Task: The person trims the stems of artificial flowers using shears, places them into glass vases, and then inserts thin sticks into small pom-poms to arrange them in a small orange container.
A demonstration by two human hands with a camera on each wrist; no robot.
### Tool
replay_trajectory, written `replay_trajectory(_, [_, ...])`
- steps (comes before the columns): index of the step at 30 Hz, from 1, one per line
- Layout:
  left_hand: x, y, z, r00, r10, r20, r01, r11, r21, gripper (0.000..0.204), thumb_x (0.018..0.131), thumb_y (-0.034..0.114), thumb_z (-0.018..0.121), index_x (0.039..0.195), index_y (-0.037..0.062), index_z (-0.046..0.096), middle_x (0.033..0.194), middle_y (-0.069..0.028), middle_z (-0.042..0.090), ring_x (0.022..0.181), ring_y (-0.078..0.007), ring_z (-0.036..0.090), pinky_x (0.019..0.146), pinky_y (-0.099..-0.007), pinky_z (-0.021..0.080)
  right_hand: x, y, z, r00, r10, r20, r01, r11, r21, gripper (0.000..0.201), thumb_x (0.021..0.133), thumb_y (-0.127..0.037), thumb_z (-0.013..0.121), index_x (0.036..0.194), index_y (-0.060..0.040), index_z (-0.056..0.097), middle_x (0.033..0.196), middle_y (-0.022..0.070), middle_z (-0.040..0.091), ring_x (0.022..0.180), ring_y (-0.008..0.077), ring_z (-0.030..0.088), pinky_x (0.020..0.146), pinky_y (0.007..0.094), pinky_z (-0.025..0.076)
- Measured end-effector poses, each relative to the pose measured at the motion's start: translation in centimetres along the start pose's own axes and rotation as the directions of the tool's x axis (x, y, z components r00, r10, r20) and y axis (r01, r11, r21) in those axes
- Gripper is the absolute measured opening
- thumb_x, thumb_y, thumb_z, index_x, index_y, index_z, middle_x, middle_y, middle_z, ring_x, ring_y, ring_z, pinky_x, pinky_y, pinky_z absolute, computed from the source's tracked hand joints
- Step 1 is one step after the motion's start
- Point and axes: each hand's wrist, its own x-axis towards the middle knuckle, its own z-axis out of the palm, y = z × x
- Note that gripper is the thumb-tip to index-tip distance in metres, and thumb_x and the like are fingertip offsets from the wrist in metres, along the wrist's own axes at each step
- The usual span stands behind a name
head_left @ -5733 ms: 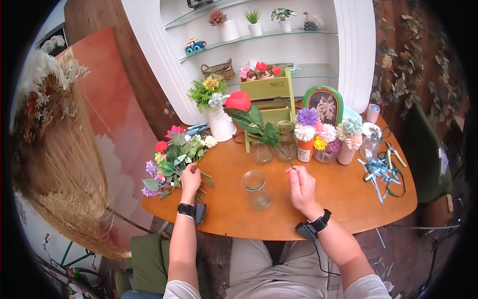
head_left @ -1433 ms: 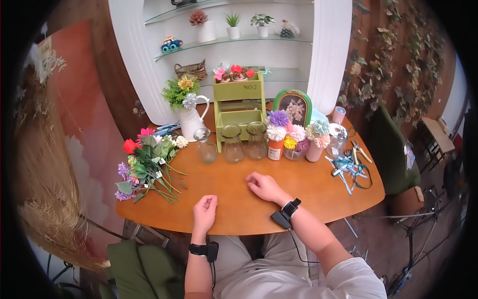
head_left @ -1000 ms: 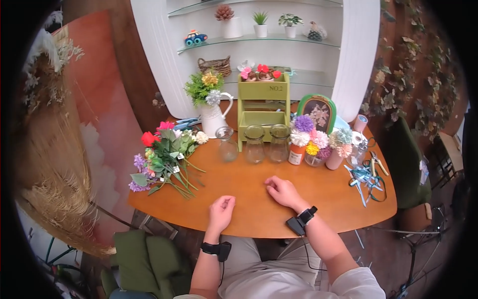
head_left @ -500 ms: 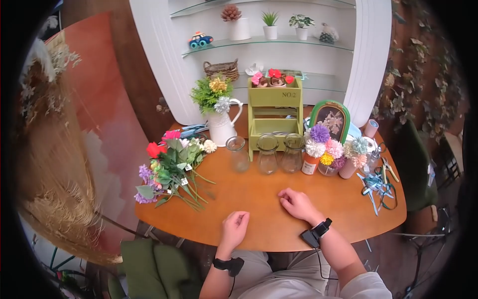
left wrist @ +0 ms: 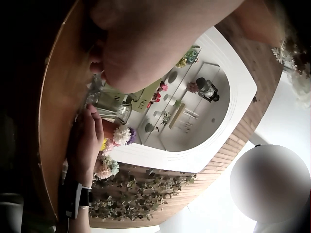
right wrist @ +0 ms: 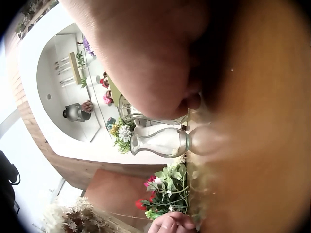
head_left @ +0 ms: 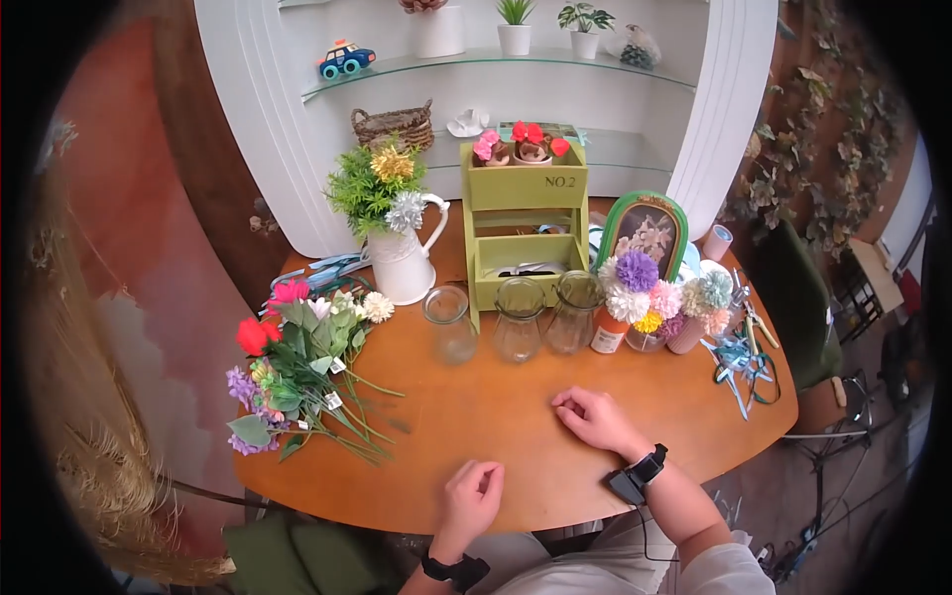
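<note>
Loosely curled, the left hand [head_left: 471, 501] rests at the near edge of the counter [head_left: 476, 421] and the right hand [head_left: 600, 420] lies on it, nearer three glass vases [head_left: 518, 325] standing before a green rack [head_left: 526, 188]; flowers [head_left: 307, 367] lie at the left

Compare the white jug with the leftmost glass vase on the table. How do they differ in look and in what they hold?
The white jug is opaque; the glass vase is see-through.
The white jug has a big handle; the glass vase has none.
The white jug holds greenery; the glass vase holds no flowers.
Both stand upright on the table.
</note>
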Motion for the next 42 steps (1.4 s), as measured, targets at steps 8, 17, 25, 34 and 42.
replay_trajectory(8, [0.1,-0.7,0.0,1.0,0.004,0.015,-0.004,1.0,-0.022,0.006,0.095,0.006,0.074,0.097,0.0017,0.072,0.081,-0.0122,0.068,0.064,-0.0217,0.068,0.059,-0.0329,0.054,0.2,1.0,0.7,0.998,0.032,-0.052,-0.031,0.999,0.023,0.02,0.096,-0.014,0.069,0.113,-0.0046,0.073,0.083,0.0074,0.074,0.071,0.018,0.071,0.069,0.0339,0.058])
replay_trajectory(17, [0.1,-0.6,0.2,0.998,0.039,-0.046,-0.038,0.999,0.032,0.006,0.095,0.007,0.074,0.096,0.0011,0.073,0.078,-0.009,0.067,0.064,-0.0165,0.066,0.059,-0.0302,0.053,-0.1,1.4,1.2,0.998,0.027,-0.056,-0.025,0.999,0.035,0.021,0.096,-0.015,0.068,0.114,-0.0053,0.074,0.085,0.0095,0.075,0.073,0.0191,0.071,0.071,0.0345,0.058])
replay_trajectory(25, [-0.3,-0.9,1.1,0.989,0.061,-0.137,-0.046,0.992,0.114,0.007,0.095,0.009,0.074,0.096,0.0015,0.073,0.078,-0.0105,0.068,0.062,-0.0197,0.063,0.06,-0.0328,0.051,-0.6,2.0,1.1,0.993,-0.107,-0.043,0.105,0.994,-0.031,0.021,0.097,-0.02,0.065,0.113,-0.0072,0.071,0.094,0.0147,0.077,0.088,0.0339,0.075,0.078,0.0434,0.059])
replay_trajectory(34, [-0.1,-1.7,1.9,0.978,0.048,-0.204,-0.019,0.989,0.144,0.012,0.099,0.009,0.071,0.096,-0.0024,0.073,0.078,-0.0061,0.07,0.066,-0.0116,0.064,0.063,-0.0275,0.052,-1.6,1.7,0.5,0.971,-0.241,-0.004,0.24,0.968,-0.077,0.021,0.096,-0.018,0.062,0.111,-0.0067,0.069,0.103,0.016,0.075,0.097,0.0367,0.072,0.085,0.0474,0.058])
replay_trajectory(42, [2.9,-4.2,2.2,0.99,-0.127,-0.06,0.134,0.983,0.126,0.017,0.099,0.015,0.071,0.098,-0.0013,0.075,0.082,-0.0093,0.075,0.07,-0.013,0.069,0.067,-0.0296,0.055,-1.7,2.7,0.6,0.958,-0.286,-0.009,0.286,0.957,-0.054,0.02,0.096,-0.017,0.061,0.11,-0.0061,0.069,0.104,0.0161,0.074,0.098,0.0371,0.072,0.086,0.0478,0.057])
